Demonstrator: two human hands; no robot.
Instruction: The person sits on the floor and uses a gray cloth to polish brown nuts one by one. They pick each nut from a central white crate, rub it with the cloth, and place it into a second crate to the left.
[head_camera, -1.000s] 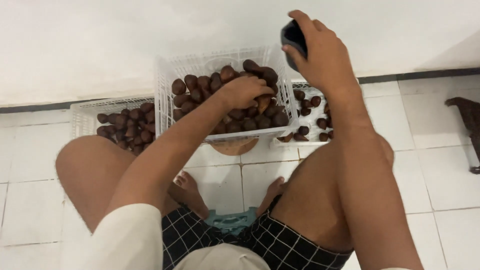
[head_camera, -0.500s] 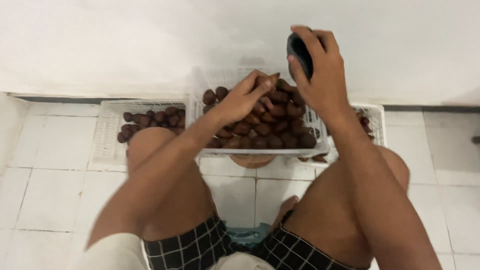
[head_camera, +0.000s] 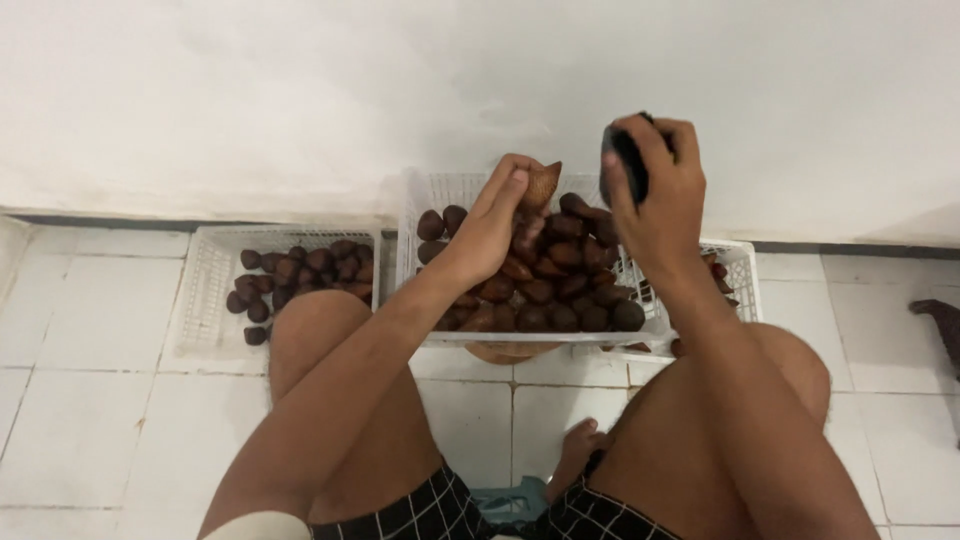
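My left hand (head_camera: 497, 222) lifts one brown scaly snake fruit (head_camera: 541, 185) out of the white plastic basket (head_camera: 437, 188) in front of me, which is heaped with the same fruit (head_camera: 545, 280). My right hand (head_camera: 658, 195) is raised above the basket's right side, closed around a small black brush-like object (head_camera: 625, 160). Both hands sit close together over the middle basket.
A second white basket (head_camera: 205, 295) at the left holds several snake fruits. A third white basket (head_camera: 742, 270) sits behind my right arm. A white wall rises behind. My bare knees flank the tiled floor; a dark object (head_camera: 940, 330) lies at the right edge.
The view has shifted so the baskets sit more centred. My left hand has risen from the pile with one fruit pinched in its fingers. My right hand still holds the black object.
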